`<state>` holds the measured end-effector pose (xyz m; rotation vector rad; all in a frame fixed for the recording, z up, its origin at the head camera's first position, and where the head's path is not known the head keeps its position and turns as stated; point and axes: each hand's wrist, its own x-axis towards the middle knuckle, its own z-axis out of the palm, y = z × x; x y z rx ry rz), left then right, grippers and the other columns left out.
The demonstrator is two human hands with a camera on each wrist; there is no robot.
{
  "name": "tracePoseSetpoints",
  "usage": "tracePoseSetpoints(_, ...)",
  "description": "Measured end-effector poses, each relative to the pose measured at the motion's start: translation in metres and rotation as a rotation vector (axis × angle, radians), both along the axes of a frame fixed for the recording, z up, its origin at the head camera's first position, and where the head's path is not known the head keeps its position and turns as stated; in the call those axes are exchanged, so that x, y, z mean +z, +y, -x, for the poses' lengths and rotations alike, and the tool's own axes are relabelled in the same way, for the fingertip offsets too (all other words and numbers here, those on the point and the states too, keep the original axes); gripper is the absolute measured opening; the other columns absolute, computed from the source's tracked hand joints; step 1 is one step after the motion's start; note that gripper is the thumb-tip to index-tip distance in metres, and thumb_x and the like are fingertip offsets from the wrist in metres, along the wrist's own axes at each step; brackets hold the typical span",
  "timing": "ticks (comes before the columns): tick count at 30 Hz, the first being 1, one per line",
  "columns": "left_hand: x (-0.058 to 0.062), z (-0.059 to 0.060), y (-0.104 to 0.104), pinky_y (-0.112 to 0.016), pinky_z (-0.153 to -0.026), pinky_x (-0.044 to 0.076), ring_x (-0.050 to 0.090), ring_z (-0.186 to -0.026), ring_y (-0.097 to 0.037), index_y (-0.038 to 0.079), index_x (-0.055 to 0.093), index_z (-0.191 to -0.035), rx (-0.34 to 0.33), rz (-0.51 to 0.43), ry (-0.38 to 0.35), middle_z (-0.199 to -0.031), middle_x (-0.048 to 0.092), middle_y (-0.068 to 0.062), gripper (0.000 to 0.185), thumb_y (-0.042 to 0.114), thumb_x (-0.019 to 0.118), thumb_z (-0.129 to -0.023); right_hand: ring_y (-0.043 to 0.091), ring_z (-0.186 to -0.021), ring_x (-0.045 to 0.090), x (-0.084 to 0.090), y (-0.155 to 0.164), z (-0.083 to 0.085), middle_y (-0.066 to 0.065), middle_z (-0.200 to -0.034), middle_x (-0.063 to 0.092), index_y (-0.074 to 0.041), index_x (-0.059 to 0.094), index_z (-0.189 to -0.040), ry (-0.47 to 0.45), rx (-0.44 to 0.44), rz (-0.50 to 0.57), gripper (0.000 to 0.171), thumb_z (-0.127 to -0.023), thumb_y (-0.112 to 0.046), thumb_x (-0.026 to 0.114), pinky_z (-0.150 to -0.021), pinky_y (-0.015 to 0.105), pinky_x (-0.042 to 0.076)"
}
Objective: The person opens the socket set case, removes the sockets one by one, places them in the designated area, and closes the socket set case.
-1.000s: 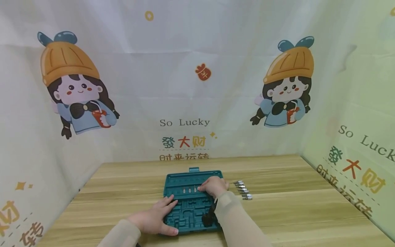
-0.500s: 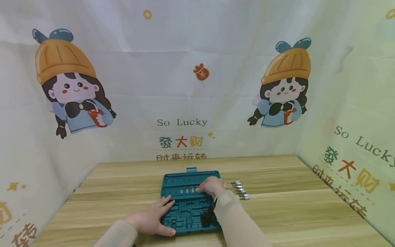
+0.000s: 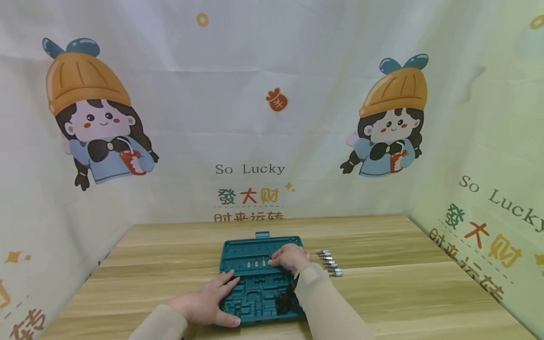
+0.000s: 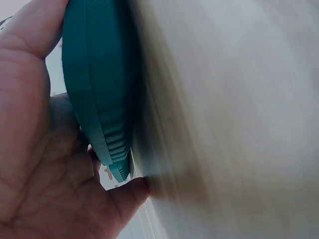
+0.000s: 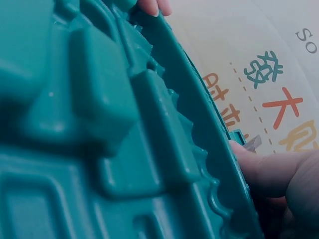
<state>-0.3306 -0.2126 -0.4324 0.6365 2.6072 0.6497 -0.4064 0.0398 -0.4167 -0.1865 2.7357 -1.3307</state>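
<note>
A wood-grain counter (image 3: 408, 293), pale yellow-brown with streaks running left to right, stretches back to a white cloth backdrop (image 3: 191, 118) that closes off the far, left and right sides. The cloth is lightly creased and takes a greenish-yellow tint on the right; its print shows two cartoon figures (image 3: 99, 108) in orange hats, a small red pouch (image 3: 277, 99) between them, the words "So Lucky" and coloured Chinese characters. At the near middle of the counter, a teal tool case (image 3: 256, 300) lies unfolded, its moulded base near and its lid (image 3: 238, 246) far, with a latch (image 3: 262, 234) at the far edge. Three small bits (image 3: 256, 263) stand in a row in the lid. The left hand (image 3: 206, 300) rests along the case's left side, its grip spread and relaxed. The right hand (image 3: 291, 258) is over the right part of the lid, its grip pinching a small metal piece (image 5: 254, 143), mostly hidden by the fingers. Just right of the case, several silver bit sockets (image 3: 330, 264) lie in a slanting column on the counter. Both forearms wear cream sleeves (image 3: 163, 323).
</note>
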Motion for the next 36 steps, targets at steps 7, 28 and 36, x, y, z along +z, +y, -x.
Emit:
tracePoseSetpoints(7,0.004,-0.003,-0.001,-0.065,-0.106,0.020,0.009,-0.144,-0.041,0.017,0.026,-0.154,-0.018,0.004,0.026,-0.160,0.012,-0.010,0.100,0.068,0.065,-0.077,0.041,-0.123,0.040,-0.002,-0.001,0.001,0.002,-0.088,0.066,-0.009,0.074,-0.080,0.014,0.015,0.002,0.009,-0.084,-0.017,0.076,-0.109,0.062,0.004)
tracePoseSetpoints(28,0.021,-0.011,0.006,-0.062,-0.107,0.021,0.010,-0.144,-0.038,0.015,0.028,-0.153,0.026,0.035,-0.009,-0.160,0.014,-0.009,0.099,0.064,0.068,-0.077,0.026,-0.101,0.060,-0.004,0.000,0.007,0.010,-0.118,0.064,-0.005,0.068,-0.100,-0.035,0.099,0.164,0.015,-0.094,-0.019,0.065,-0.086,0.046,0.047)
tracePoseSetpoints(36,-0.004,0.003,-0.002,-0.062,-0.107,0.022,0.009,-0.145,-0.037,0.020,0.028,-0.153,0.016,0.006,0.002,-0.160,0.012,-0.006,0.102,0.071,0.066,-0.073,0.031,-0.107,0.058,0.007,0.015,0.005,0.013,-0.117,0.063,-0.002,0.066,-0.101,0.003,0.178,0.165,0.017,-0.095,-0.017,0.062,-0.092,0.052,0.043)
